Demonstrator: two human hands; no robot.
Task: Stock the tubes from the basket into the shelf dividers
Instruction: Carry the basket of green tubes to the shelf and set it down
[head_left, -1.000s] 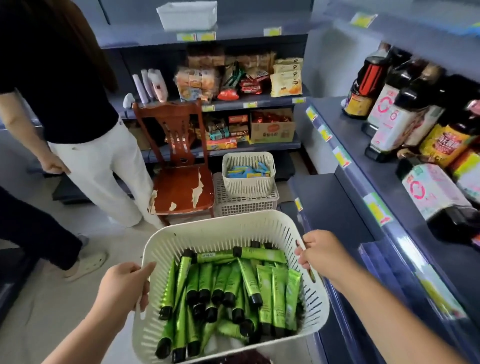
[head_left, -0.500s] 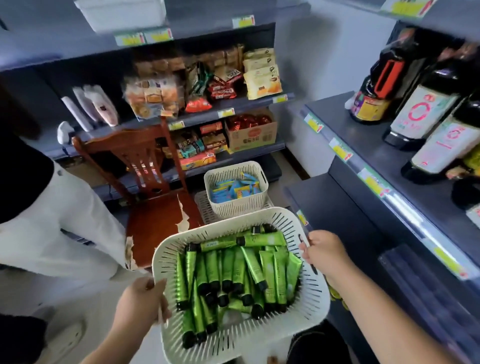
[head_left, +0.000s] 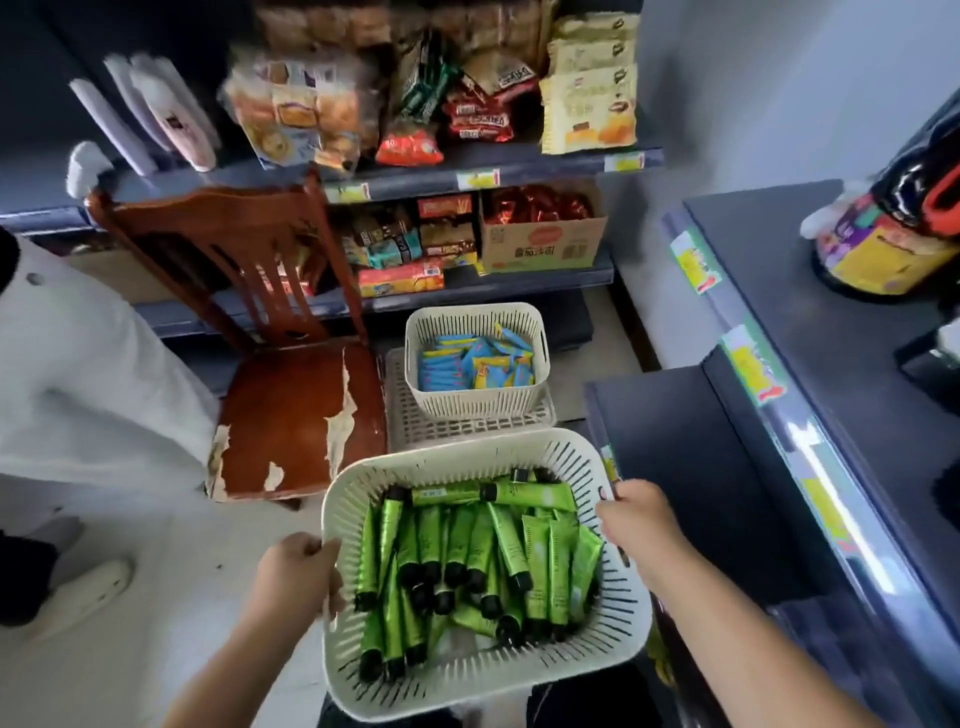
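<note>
Now, head view: white slotted basket (head_left: 618, 623) carried between both hands.
Left hand (head_left: 293, 577): fingers curled over the basket's left rim, gripping it.
Right hand (head_left: 641, 525): wrapped round the right rim.
Tubes (head_left: 467, 551): glossy green with black caps, heaped inside between the two grips. Most caps point toward the wearer; two lie crosswise at the far side.
Shelf (head_left: 691, 467): dark, just right of the right-hand grip.

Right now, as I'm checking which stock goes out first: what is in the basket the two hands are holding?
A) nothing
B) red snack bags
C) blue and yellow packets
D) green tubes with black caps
D: the basket, held at its rim by the left hand and right hand, is full of green tubes; the blue packets lie in the smaller basket beyond.
</note>
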